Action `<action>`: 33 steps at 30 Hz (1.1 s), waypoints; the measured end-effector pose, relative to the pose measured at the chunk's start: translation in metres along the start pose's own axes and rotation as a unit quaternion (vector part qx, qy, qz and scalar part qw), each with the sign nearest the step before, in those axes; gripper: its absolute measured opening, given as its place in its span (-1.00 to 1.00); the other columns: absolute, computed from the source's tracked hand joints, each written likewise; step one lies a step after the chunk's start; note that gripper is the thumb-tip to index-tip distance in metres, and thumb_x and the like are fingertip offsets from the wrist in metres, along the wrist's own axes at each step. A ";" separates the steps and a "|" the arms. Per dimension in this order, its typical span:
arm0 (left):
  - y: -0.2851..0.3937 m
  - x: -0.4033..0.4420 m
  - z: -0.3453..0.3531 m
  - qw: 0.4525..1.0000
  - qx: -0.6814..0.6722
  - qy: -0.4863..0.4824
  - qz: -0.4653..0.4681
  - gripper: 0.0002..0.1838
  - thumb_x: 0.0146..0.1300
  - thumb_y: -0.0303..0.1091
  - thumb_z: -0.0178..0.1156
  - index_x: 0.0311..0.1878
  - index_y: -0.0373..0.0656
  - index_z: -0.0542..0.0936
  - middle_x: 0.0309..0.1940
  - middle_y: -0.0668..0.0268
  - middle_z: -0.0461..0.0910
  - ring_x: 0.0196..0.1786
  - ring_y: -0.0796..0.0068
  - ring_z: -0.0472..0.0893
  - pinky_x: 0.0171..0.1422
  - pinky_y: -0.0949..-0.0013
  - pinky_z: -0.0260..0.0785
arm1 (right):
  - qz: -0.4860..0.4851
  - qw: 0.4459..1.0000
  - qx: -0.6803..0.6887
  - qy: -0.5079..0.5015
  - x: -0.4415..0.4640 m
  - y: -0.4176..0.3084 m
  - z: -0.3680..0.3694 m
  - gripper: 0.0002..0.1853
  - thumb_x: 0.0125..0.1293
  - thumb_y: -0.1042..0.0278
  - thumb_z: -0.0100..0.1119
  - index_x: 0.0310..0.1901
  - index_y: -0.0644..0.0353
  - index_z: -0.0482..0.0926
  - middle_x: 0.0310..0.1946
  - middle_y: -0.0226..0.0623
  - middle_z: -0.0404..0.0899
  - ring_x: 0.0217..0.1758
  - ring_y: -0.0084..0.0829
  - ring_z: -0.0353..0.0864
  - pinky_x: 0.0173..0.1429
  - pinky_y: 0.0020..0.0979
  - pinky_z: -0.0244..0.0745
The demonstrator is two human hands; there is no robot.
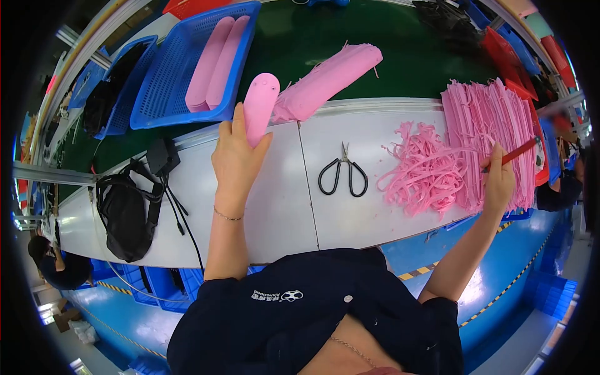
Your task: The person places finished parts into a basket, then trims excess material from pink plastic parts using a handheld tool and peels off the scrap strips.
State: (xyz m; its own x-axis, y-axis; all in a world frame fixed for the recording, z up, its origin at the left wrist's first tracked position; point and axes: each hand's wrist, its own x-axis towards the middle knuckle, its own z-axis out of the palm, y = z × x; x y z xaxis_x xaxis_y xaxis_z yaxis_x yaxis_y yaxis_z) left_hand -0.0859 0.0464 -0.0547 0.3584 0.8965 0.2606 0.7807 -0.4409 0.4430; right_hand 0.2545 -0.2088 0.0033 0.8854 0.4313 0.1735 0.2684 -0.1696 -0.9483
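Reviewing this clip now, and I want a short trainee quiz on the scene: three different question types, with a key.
1. Multiple choice: what does the right hand hold?
A) a black cable
B) a red slender tool
C) a metal rod

2. True or false: the left hand is empty.

3. Fill in the blank: the black-handled scissors lie on the white tabletop between the left hand and the tangled pile of pink ____.

Key:
1. B.
2. False; it holds a pink piece with a rounded end.
3. Strips.
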 end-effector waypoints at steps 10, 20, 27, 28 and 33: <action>-0.037 -0.033 0.021 0.992 0.108 0.046 0.049 -0.51 0.10 -0.26 0.26 0.10 -0.24 0.47 0.06 0.03 0.45 0.05 0.00 0.46 0.15 0.10 0.29 | 0.239 0.932 0.194 -0.192 -0.082 0.041 0.080 -0.49 0.46 -0.03 -0.16 0.03 0.30 0.52 -0.38 -0.36 0.56 -0.69 -0.71 0.14 -0.63 -0.66 0.00; 0.039 0.080 0.101 0.977 -0.016 0.067 0.203 -0.72 0.13 -0.31 0.20 -0.15 -0.30 0.59 -0.19 0.09 0.58 -0.13 0.07 0.56 -0.01 0.20 0.40 | 0.236 0.946 0.211 -0.070 -0.031 0.104 0.071 -0.48 0.42 -0.06 -0.11 0.06 0.29 0.49 -0.30 -0.24 0.62 -0.64 -0.65 0.34 -0.56 -0.62 0.30; 0.077 0.111 0.156 0.980 0.089 -0.007 0.179 -0.55 0.07 -0.18 0.29 -0.06 -0.31 0.54 0.00 0.12 0.47 0.06 0.11 0.45 0.04 0.10 0.31 | 0.266 0.928 0.229 -0.127 -0.036 0.089 0.062 -0.56 0.41 0.00 -0.06 -0.08 0.28 0.55 -0.41 -0.29 0.59 -0.69 -0.68 0.26 -0.64 -0.65 0.13; 0.077 0.108 0.157 0.977 0.096 0.016 0.188 -0.55 0.05 -0.21 0.31 -0.04 -0.32 0.54 0.01 0.12 0.45 0.07 0.11 0.42 0.06 0.10 0.28 | 0.284 0.916 0.229 -0.165 -0.043 0.085 0.062 -0.58 0.40 0.02 -0.04 -0.11 0.28 0.56 -0.44 -0.31 0.57 -0.71 -0.69 0.23 -0.66 -0.65 0.09; 0.077 0.109 0.167 0.967 0.078 0.062 0.233 -0.64 0.05 -0.35 0.26 -0.09 -0.32 0.51 0.01 0.08 0.43 0.05 0.10 0.40 0.05 0.16 0.27 | 0.153 0.956 -0.023 -0.248 -0.090 0.060 0.100 -0.70 0.29 0.17 0.16 -0.27 0.31 0.59 -0.58 -0.42 0.50 -0.67 -0.60 0.34 -0.62 -0.51 0.19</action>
State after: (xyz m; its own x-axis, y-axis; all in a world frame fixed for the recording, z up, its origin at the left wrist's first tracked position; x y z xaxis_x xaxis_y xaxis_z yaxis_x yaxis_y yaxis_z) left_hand 0.0984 0.1175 -0.1356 0.6325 0.5861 0.5064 0.6212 -0.7743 0.1203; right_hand 0.1527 -0.1695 -0.0963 0.6399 0.7203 -0.2676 0.0527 -0.3886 -0.9199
